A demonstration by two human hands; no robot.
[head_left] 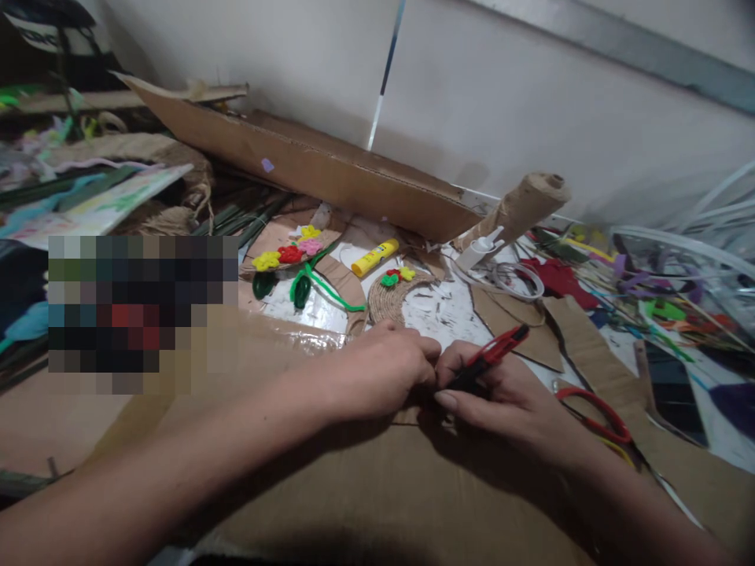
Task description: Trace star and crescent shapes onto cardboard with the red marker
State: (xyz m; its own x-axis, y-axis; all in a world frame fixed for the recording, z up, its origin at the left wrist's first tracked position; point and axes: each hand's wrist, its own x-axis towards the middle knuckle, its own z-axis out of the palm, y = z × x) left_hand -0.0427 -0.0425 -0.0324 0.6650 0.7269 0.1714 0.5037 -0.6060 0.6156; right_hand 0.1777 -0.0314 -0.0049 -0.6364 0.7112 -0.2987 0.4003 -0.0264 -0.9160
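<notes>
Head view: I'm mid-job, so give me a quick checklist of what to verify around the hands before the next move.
1. Right hand: grip closed on the red-and-black snips: ok.
2. Cutting end of the snips: hidden by the fingers: cannot tell.
3. Left hand: whether it holds anything, hidden by its fingers: cannot tell.
4. Brown corrugated cardboard sheet: lying under both hands: ok.
5. Red-handled scissors: lying apart, right of the right hand: ok.
</notes>
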